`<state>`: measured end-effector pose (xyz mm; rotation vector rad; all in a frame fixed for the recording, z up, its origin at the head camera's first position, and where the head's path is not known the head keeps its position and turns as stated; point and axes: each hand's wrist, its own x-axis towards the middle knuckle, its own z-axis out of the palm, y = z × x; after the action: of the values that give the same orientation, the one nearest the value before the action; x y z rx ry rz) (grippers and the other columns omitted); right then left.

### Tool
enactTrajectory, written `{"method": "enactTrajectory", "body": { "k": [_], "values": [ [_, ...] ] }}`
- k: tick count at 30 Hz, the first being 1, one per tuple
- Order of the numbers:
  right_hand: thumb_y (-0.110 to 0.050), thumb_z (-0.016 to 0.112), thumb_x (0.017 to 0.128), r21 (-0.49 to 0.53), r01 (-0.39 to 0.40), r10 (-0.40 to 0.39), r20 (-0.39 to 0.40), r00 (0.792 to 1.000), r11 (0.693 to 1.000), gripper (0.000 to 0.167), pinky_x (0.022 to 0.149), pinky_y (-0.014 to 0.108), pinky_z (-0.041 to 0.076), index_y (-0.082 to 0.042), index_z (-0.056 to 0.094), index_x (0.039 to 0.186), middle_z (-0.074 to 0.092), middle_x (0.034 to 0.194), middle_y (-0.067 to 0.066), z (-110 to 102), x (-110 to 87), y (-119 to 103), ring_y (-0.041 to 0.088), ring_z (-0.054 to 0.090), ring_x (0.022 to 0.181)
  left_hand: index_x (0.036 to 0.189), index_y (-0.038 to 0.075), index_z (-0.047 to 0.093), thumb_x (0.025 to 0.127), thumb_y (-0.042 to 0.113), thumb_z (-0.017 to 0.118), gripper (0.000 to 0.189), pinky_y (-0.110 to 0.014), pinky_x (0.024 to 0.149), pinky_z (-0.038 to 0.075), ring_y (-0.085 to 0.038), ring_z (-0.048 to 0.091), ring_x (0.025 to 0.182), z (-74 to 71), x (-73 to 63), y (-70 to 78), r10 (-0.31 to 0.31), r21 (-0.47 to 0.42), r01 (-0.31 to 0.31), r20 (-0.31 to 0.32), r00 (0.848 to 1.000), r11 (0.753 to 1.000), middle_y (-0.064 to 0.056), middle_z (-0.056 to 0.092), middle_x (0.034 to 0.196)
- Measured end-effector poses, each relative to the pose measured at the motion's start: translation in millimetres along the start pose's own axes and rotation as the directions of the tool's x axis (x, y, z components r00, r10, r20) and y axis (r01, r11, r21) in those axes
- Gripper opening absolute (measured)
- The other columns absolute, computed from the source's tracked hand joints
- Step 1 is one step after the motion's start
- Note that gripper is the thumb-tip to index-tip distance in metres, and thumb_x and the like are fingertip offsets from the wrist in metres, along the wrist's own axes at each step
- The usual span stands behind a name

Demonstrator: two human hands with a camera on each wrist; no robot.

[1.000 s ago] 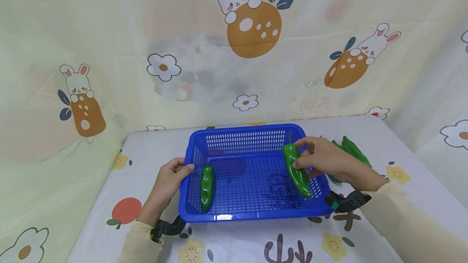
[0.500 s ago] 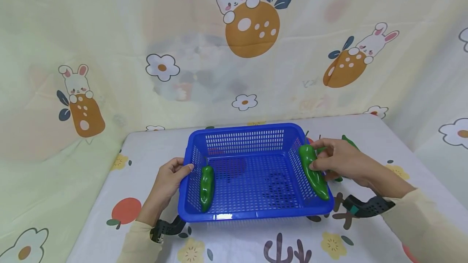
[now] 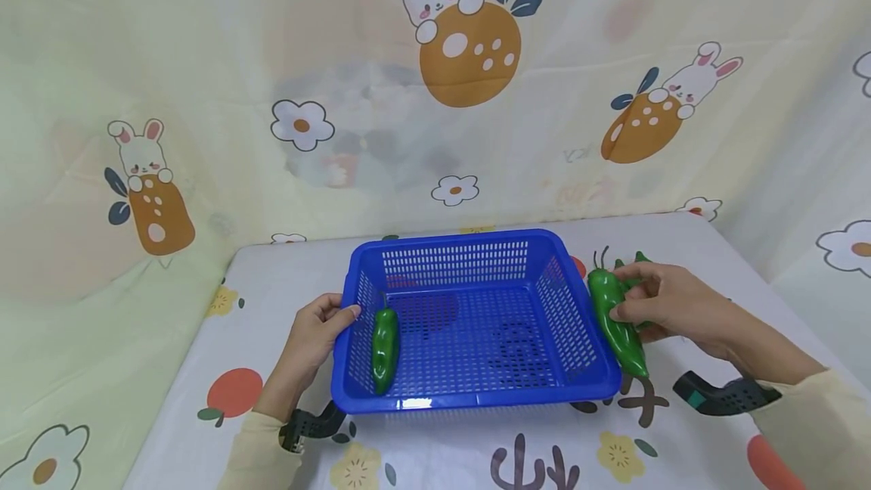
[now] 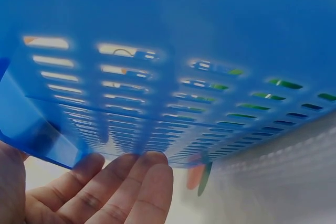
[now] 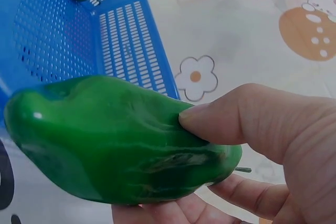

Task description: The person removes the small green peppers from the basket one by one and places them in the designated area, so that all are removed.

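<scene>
A blue slotted plastic basket [image 3: 476, 401] sits mid-table. One glossy green pepper [image 3: 385, 350] lies along the left side of its floor. At the basket's left rim my left hand [image 3: 316, 339] grips the edge, thumb over the top; in the left wrist view its fingers [image 4: 152, 187] curl under the outside of the wall. Just beyond the right rim, my right hand [image 3: 670, 305] pinches a second green pepper [image 5: 105, 140] between thumb and fingers. Partly hidden behind that hand are more green peppers [image 3: 642, 256] on the table.
A white tablecloth [image 3: 422, 452] printed with flowers and fruit covers the table. Behind it hangs a patterned curtain [image 3: 381, 127], with another cloth panel at the right side. Dark bands with devices sit on both wrists.
My right hand has moved right with its pepper, from over the basket's inside to outside the right rim. My left hand and the basket stay in place.
</scene>
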<state>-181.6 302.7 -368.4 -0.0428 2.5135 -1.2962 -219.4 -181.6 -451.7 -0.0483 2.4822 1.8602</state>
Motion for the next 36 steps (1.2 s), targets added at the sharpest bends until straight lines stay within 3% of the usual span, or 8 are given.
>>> {"method": "enactTrajectory", "body": {
  "k": [8, 16, 36],
  "values": [
    [-0.014, 0.07, 0.096, 0.02, -0.034, 0.034, 0.006, 0.999, 0.999, 0.078, 0.08, 0.048, 0.065, 0.016, 0.025, 0.152, 0.06, 0.106, 0.017, -11, -9.4, 20, 0.026, 0.069, 0.096, 0.122, 0.0, 0.066, 0.101, 0.023, 0.068, 0.031, -0.025, 0.075, 0.062, -0.021, 0.071, 0.086, 0.3, -1.7, 0.0, -0.008, 0.008, 0.009, -0.005, 1.0, 1.0, -0.016, 0.073, 0.104],
    [-0.013, 0.071, 0.096, -0.004, -0.089, 0.089, -0.015, 0.996, 0.996, 0.077, 0.078, 0.045, 0.065, 0.017, 0.026, 0.151, 0.063, 0.1, 0.014, -15, -15.2, 40, 0.024, 0.071, 0.091, 0.122, -0.001, 0.066, 0.102, 0.022, 0.067, 0.03, -0.026, 0.076, 0.062, -0.02, 0.071, 0.086, 0.9, -1.5, 0.6, -0.005, 0.013, 0.005, -0.003, 1.0, 1.0, -0.016, 0.073, 0.102],
    [-0.013, 0.076, 0.091, -0.038, -0.21, 0.211, 0.004, 0.978, 0.977, 0.074, 0.073, 0.045, 0.066, 0.017, 0.035, 0.145, 0.059, 0.099, 0.014, -1, -13.9, 79, 0.021, 0.068, 0.084, 0.122, -0.001, 0.065, 0.102, 0.022, 0.066, 0.031, -0.028, 0.077, 0.063, -0.021, 0.073, 0.088, 0.3, -0.9, 1.9, 0.0, 0.012, 0.0, -0.002, 1.0, 1.0, -0.017, 0.073, 0.104]
  ]
}}
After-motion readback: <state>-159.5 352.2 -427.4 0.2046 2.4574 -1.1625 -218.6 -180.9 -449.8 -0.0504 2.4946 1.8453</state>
